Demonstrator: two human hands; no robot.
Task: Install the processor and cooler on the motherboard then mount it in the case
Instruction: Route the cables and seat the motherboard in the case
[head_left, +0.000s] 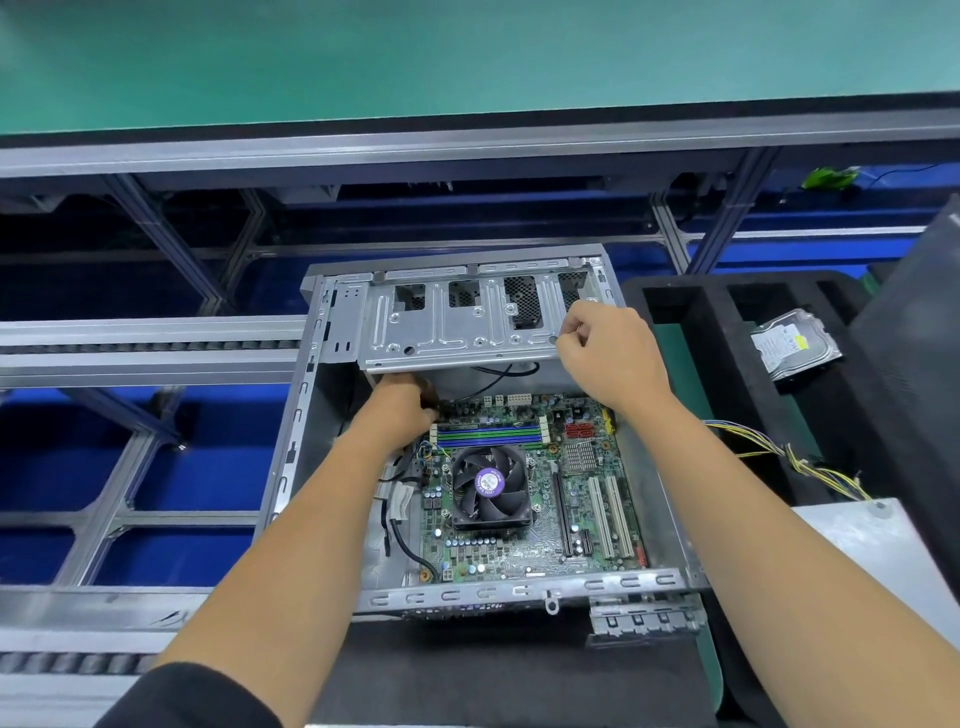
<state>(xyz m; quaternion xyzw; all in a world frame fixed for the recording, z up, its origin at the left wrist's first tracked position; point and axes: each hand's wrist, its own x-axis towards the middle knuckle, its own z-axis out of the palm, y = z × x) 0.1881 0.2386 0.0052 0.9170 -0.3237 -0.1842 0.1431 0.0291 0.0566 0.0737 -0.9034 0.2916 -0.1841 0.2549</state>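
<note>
The green motherboard (582, 499) lies flat inside the open grey metal case (519, 592). A black cooler fan (491, 486) with a purple label sits on it left of centre. Above the board a silver drive cage (447, 322) stands tilted up at the case's far end. My right hand (608, 353) pinches the cage's right lower corner. My left hand (402, 410) reaches under the cage's lower edge at the board's far left corner; its fingers are hidden, so what they touch is unclear.
A black foam tray (727, 332) lies right of the case, with a hard drive (795, 343) on it. Yellow and black power cables (810, 462) trail at the right. Black cables (400, 540) run along the board's left side. A conveyor frame (145, 353) is left.
</note>
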